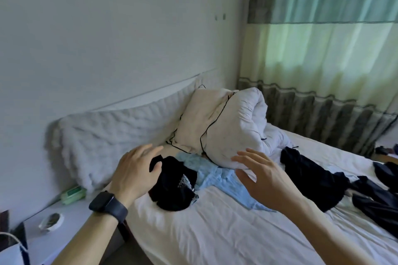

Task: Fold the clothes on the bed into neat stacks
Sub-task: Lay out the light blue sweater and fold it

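Note:
A crumpled black garment [172,185] with a small white print lies on the white bed sheet [215,232], partly over a light blue garment [221,178]. My left hand [137,170], a dark watch on its wrist, reaches to the black garment's left edge with fingers spread, thumb touching the cloth. My right hand [265,176] hovers open above the blue garment. More dark clothes [314,174] sprawl over the bed's right side.
A cream pillow [202,122] and a rolled white duvet [243,127] lean at the bed's head, against a padded headboard [107,135]. A nightstand [53,228] at the left carries a green pack [73,194] and a small dish. Green curtains [323,49] hang at the right.

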The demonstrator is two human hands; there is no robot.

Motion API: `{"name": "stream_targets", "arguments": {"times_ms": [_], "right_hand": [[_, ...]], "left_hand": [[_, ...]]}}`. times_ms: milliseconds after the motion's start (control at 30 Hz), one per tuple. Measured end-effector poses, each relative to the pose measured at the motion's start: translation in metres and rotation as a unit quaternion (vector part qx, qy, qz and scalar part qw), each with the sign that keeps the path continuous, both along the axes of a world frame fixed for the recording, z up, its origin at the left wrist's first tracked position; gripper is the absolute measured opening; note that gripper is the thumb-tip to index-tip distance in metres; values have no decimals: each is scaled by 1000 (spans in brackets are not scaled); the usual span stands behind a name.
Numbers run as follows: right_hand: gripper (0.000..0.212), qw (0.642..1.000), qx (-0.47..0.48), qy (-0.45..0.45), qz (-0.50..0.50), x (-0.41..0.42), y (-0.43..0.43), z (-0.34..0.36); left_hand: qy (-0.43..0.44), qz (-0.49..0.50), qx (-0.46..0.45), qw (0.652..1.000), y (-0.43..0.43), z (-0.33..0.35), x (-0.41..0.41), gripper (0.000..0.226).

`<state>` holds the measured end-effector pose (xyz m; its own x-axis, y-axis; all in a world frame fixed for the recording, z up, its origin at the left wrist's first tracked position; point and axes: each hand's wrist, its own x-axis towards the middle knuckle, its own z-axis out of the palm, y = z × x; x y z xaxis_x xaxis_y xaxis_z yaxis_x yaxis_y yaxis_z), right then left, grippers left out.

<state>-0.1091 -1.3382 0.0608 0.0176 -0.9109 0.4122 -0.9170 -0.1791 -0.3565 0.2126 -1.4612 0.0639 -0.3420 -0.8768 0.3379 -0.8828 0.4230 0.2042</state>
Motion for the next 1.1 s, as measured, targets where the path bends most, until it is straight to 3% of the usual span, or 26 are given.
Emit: {"name": "stream_targets", "arguments": {"times_ms": [200,367,533,700,833,1000,1100], "right_hand": [[35,1000,-12,-11,-14,-12,-75,4],[33,998,6,-60,-22,-21,-140,-32],[32,992,44,-107,-51,-6,-208,-101],[33,972,172,-123,-101,16,-286,-186],[32,923,325,-136,-153,36,-353,-258],[45,805,552,-135,-171,43,-416,-352],[61,766,603,-119,-188,32,-459,-401]], "left_hand": [[6,-1,12,1000,-76,-6,-17,47],[-8,-4,53,999,-142,-40,-29,47],[-19,14,134,991,-221,-115,-20,47],[-71,-22,259,963,-317,-226,-14,48],[-158,-67,352,920,-389,-317,-12,51],[-259,-98,397,875,-461,-405,-13,61],[-281,-82,423,858,-498,-454,-12,80]]}}
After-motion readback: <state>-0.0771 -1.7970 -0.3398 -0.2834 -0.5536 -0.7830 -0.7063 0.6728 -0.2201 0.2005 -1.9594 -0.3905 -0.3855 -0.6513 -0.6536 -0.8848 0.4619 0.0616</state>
